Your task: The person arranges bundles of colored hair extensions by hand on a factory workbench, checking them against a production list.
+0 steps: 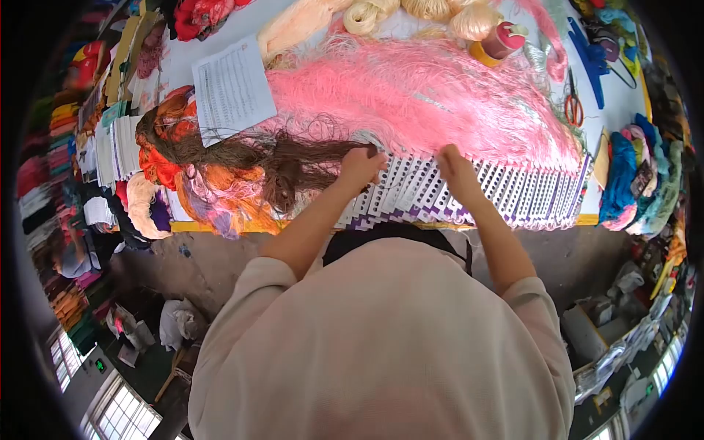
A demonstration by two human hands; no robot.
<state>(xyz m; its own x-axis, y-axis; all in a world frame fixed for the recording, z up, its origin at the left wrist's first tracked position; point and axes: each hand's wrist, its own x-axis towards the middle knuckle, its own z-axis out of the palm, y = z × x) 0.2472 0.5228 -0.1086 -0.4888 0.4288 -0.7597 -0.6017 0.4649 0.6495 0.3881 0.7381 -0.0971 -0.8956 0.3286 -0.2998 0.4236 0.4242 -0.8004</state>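
Note:
My left hand [360, 168] is closed at the right end of a dark brown thread bundle [312, 155], which trails left over orange and purple skeins [220, 192]. To its right, my right hand [456, 170] has its fingers pinched together at the upper edge of a row of punched white cards [513, 192]; anything between its fingertips is too small to make out. The cards overlap in a fan along the table's front edge, with purple marks on their lower ends. Long pink threads [411, 95] spread from their upper ends across the table.
A printed sheet [233, 92] lies at the left of the pink threads. Cream skeins and a thread cone [503, 41] stand at the back. Orange-handled scissors [573, 110] and a blue tool [587, 62] lie at the right, near blue skeins [622, 172]. White card stacks [117, 150] are at the left.

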